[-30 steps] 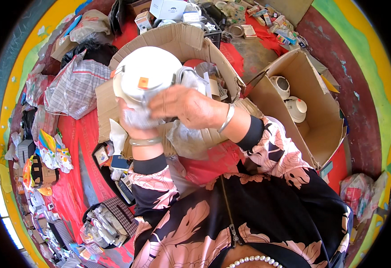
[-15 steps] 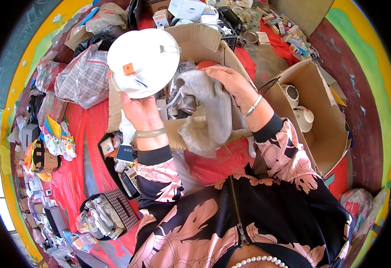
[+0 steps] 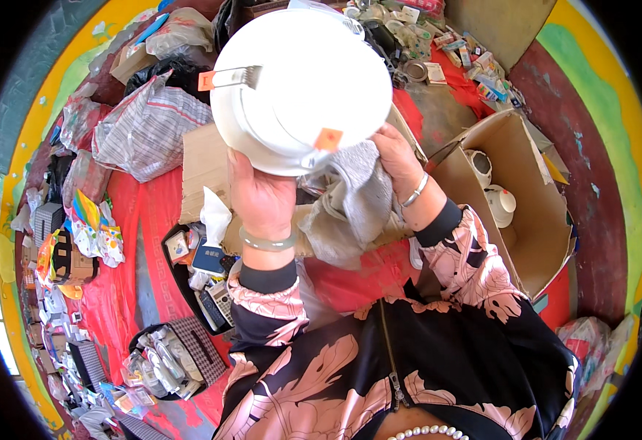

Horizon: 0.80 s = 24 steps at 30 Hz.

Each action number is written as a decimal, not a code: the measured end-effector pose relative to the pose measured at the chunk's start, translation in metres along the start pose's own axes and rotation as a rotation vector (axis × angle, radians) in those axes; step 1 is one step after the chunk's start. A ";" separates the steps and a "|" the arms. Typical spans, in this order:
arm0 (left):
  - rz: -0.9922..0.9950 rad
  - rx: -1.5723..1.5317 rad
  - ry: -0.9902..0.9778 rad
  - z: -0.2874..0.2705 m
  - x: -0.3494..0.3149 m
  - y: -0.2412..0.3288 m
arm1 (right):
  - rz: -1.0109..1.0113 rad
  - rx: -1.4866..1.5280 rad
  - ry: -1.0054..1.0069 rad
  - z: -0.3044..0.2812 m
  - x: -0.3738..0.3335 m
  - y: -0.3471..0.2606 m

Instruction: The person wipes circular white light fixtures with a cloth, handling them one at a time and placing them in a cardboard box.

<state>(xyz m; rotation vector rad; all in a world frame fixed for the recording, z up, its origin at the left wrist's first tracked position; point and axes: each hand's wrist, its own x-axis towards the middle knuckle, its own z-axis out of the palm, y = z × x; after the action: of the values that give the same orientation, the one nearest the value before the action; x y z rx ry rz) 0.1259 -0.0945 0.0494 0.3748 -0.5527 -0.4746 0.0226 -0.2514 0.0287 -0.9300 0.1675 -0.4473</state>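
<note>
A round white recessed downlight with metal spring clips and orange tags is held up in front of me. My left hand grips its lower left rim, the thumb showing and the other fingers hidden behind it. A grey cloth hangs from my right hand, which is closed on it beside the lower right of the light. Part of the cloth lies behind the light's lower edge; whether it touches the rim I cannot tell. Below both hands stands an open cardboard box, its contents mostly covered.
To the right, another open cardboard box holds white round fixtures. A black tray with a calculator and small items lies at left, near a checked bin of packets. A plaid bag and red sheeting are further left.
The downlight has moved right and closer to me, turning so another clip shows. My right hand has drawn the cloth up beside it, and the cloth is now bunched.
</note>
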 end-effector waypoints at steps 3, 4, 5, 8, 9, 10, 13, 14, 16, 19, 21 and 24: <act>-0.034 -0.044 -0.187 0.003 -0.005 -0.002 | -0.299 -0.082 -0.016 -0.018 -0.003 -0.001; -0.049 -0.078 -0.215 0.008 -0.003 -0.006 | -0.288 -0.027 -0.046 -0.026 -0.007 -0.004; -0.052 -0.051 -0.195 0.004 -0.005 -0.002 | -0.258 0.047 -0.094 -0.024 -0.007 -0.002; -0.055 0.002 -0.096 -0.006 -0.008 0.001 | -0.175 0.091 -0.170 -0.021 -0.008 -0.006; -0.059 0.039 -0.046 -0.004 -0.005 -0.001 | -0.158 0.075 -0.156 -0.015 -0.010 -0.011; -0.063 0.075 0.003 -0.004 -0.003 -0.003 | -0.195 0.067 -0.211 -0.019 -0.009 -0.012; -0.167 0.591 0.076 -0.012 0.001 -0.006 | -0.364 -0.150 -0.128 -0.022 -0.010 -0.022; -0.215 0.610 0.131 -0.016 0.003 -0.007 | -0.468 -0.280 -0.049 -0.020 -0.009 -0.024; -0.315 0.410 0.275 -0.020 0.009 -0.012 | -0.692 -0.511 0.059 -0.019 -0.006 -0.031; -0.501 0.117 0.323 -0.033 0.012 -0.004 | -0.810 -1.203 0.251 -0.011 -0.020 -0.052; -0.575 0.041 0.192 -0.026 0.009 -0.001 | -1.140 -1.460 0.154 -0.022 -0.016 -0.056; -0.593 0.024 0.029 -0.005 -0.001 -0.006 | -1.259 -1.880 0.135 -0.032 -0.021 -0.048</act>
<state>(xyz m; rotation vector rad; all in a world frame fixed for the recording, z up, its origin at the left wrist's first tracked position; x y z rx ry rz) 0.1263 -0.0983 0.0424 0.5697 -0.4131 -1.0320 -0.0211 -0.2901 0.0476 -2.8718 0.0579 -1.6224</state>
